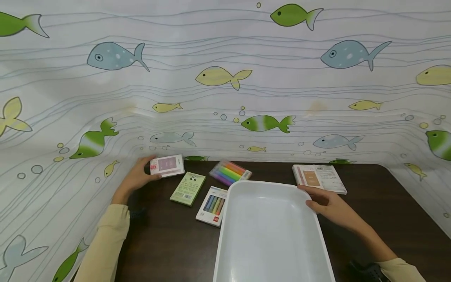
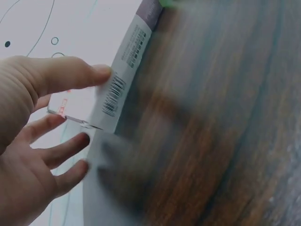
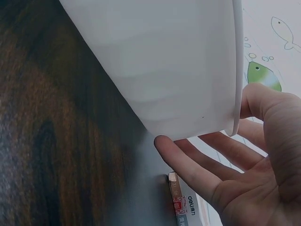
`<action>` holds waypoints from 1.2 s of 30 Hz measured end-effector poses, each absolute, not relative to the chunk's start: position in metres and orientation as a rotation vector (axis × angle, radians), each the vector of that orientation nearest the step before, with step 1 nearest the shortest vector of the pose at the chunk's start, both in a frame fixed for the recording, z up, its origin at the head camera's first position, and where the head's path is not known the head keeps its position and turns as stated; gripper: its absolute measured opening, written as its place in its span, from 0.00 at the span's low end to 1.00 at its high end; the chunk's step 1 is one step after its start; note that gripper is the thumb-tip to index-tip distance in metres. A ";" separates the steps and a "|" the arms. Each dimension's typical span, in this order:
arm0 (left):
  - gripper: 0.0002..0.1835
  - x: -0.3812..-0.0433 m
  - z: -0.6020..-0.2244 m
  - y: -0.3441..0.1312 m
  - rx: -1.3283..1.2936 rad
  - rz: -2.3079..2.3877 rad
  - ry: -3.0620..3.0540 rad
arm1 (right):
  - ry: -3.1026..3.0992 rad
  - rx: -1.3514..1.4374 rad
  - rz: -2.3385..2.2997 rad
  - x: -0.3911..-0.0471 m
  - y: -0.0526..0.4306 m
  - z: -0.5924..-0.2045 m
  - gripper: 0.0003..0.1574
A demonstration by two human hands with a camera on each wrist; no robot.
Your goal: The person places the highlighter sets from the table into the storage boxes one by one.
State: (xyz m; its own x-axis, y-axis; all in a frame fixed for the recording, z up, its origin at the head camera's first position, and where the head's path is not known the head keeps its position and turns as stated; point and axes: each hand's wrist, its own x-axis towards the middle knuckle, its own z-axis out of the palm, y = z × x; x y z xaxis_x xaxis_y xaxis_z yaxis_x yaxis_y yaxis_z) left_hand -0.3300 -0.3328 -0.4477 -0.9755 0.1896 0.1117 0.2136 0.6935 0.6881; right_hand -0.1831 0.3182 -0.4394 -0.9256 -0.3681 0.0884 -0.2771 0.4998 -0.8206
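My left hand (image 1: 137, 175) pinches the end of a flat white box with a purple panel (image 1: 167, 165), at the table's back left. In the left wrist view, the thumb lies against the barcode side of this box (image 2: 123, 70), with other fingers round its end. My right hand (image 1: 329, 206) grips the far right corner of a white rectangular tray (image 1: 271, 231). Seen from the right wrist, the thumb is at the rim of the tray (image 3: 178, 70) and the fingers reach along its outer wall. The tray's inside shows no objects; its near end is out of frame.
A green box (image 1: 188, 188), a white box with coloured sticks in its window (image 1: 212, 206) and a clear pack of rainbow-coloured pens (image 1: 230, 172) lie left of the tray. Behind my right hand are white boxes with an orange-brown panel (image 1: 318, 178). A fish-print sheet (image 1: 218, 51) stands behind the dark table (image 1: 169, 246).
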 end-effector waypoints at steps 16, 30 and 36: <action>0.34 -0.323 -0.441 -0.333 -0.259 -1.475 -2.789 | 2.625 -0.556 -1.419 -0.184 0.319 -0.437 0.31; 0.30 -0.319 -0.431 -0.338 -0.248 -1.892 -2.622 | 2.611 -0.544 -1.429 -0.183 0.320 -0.438 0.31; 0.30 -0.317 -0.420 -0.331 -0.330 -1.954 -2.574 | 2.598 -0.541 -1.449 -0.185 0.321 -0.440 0.31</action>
